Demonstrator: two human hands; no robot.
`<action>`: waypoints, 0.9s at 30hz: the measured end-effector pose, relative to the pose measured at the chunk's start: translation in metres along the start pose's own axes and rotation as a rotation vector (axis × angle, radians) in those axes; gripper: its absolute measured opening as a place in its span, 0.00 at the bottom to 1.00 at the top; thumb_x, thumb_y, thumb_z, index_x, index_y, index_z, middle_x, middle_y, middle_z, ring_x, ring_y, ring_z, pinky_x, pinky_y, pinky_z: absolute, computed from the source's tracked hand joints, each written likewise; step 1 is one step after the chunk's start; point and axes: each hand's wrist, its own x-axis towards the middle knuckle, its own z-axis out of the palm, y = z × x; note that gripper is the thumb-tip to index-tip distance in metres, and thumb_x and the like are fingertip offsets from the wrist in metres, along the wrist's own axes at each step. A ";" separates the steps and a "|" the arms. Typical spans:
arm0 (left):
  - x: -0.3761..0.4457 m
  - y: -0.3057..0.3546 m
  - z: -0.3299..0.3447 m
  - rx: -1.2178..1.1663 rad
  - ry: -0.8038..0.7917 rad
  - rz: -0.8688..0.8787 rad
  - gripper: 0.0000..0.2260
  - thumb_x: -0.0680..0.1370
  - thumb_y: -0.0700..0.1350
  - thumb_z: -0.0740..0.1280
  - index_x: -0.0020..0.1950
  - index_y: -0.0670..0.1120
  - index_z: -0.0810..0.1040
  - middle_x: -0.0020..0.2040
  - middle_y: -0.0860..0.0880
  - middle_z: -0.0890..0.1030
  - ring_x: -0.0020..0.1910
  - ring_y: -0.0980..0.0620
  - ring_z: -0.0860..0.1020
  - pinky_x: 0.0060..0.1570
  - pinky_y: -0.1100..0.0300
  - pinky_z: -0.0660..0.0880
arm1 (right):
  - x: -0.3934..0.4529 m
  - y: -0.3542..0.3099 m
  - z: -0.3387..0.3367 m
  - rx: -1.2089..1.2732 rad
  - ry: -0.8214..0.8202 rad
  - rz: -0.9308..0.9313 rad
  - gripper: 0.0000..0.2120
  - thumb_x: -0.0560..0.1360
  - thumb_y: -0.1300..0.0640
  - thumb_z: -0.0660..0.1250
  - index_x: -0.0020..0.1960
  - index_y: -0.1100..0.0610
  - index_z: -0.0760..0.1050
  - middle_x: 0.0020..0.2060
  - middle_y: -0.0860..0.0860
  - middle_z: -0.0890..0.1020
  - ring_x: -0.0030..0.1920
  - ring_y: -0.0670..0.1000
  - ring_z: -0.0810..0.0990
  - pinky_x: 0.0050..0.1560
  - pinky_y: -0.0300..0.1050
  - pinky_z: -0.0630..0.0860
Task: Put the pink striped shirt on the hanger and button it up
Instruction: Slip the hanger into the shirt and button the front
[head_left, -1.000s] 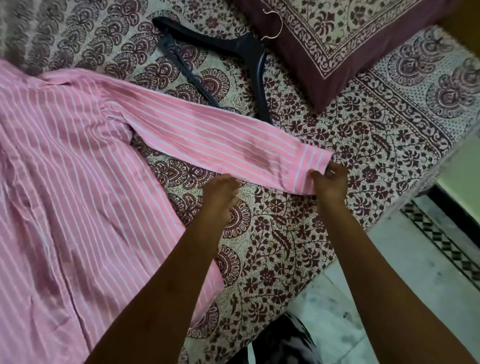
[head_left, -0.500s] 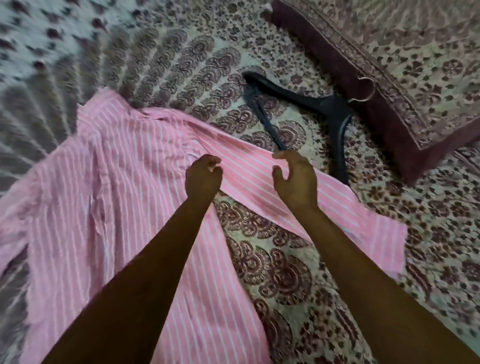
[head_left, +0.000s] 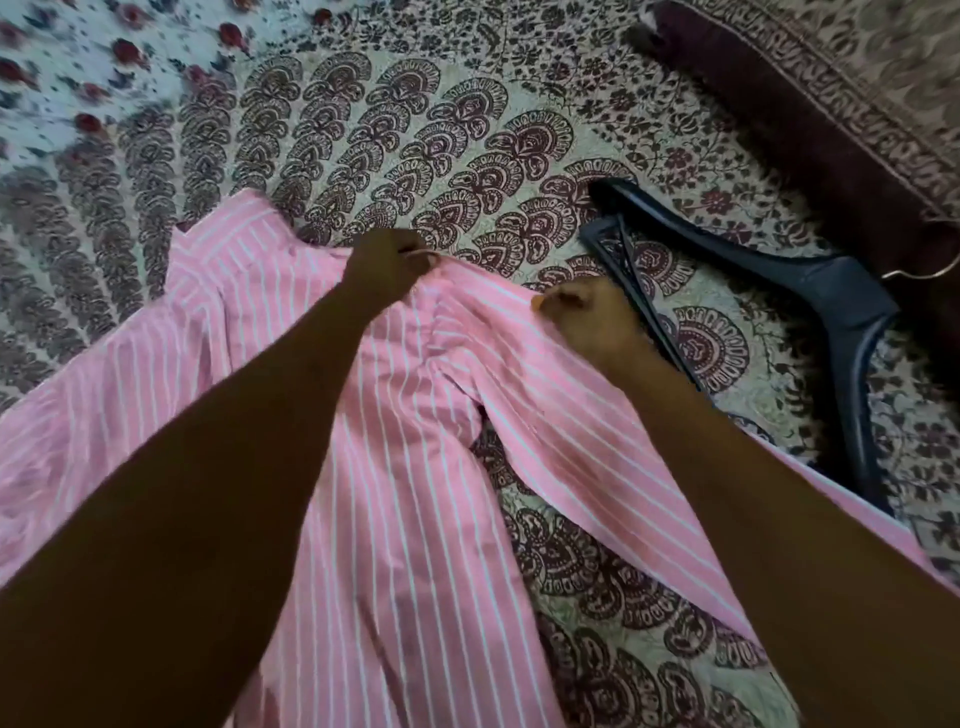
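My left hand (head_left: 387, 267) and right hand (head_left: 584, 317) both pinch the pink striped shirt (head_left: 415, 467) at its shoulder, fingers curled tight — it lies flat on the bedspread (head_left: 415, 130), black hanger (head_left: 810, 291) just beside. I'd lift evenly, keeping the shoulder seam straight.

Shirt (head_left: 405, 467) spread flat on bed (head_left: 467, 130), collar at far end. Hanger (head_left: 810, 291) on bed just right of shirt, beside its right sleeve. Pillow (head_left: 831, 104) behind hanger, far right. Left hand (head_left: 387, 267) and right hand (head_left: 592, 317) on shirt's shoulder area.
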 end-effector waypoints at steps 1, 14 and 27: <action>0.010 0.000 -0.005 -0.040 -0.008 0.010 0.14 0.72 0.47 0.68 0.48 0.37 0.81 0.36 0.44 0.77 0.34 0.59 0.73 0.35 0.63 0.66 | 0.006 -0.003 -0.006 0.188 -0.011 0.094 0.10 0.70 0.56 0.70 0.33 0.59 0.77 0.23 0.49 0.78 0.26 0.46 0.74 0.33 0.44 0.74; -0.025 0.029 0.046 -0.016 0.393 -0.063 0.10 0.71 0.40 0.65 0.52 0.47 0.76 0.55 0.43 0.76 0.51 0.43 0.77 0.47 0.56 0.71 | -0.024 0.030 -0.061 -0.586 0.550 -0.221 0.15 0.71 0.59 0.63 0.58 0.58 0.74 0.55 0.60 0.76 0.54 0.62 0.74 0.53 0.53 0.70; -0.094 0.100 0.071 -0.169 0.238 -0.005 0.07 0.71 0.39 0.69 0.48 0.48 0.79 0.51 0.44 0.78 0.45 0.44 0.79 0.49 0.54 0.74 | -0.078 0.088 -0.150 -0.151 0.690 0.418 0.16 0.71 0.60 0.68 0.57 0.64 0.75 0.53 0.63 0.80 0.54 0.62 0.78 0.52 0.51 0.72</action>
